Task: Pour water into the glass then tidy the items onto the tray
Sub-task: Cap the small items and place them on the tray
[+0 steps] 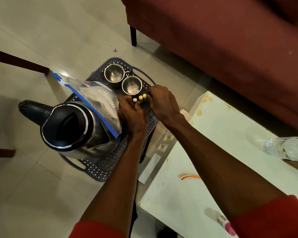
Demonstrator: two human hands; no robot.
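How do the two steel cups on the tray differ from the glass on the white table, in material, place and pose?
The two steel cups are opaque shiny metal; the glass is clear. The cups stand on the dark perforated tray beside the kettle; the glass rests on the white table, apart from the tray. The cups stand upright with mouths up; the glass seems to lie on its side. Neither hand touches any of them.

Clear zip bag [100,100] on tray: dark print, partly legible, reads roughly "URO"; rest unreadable.
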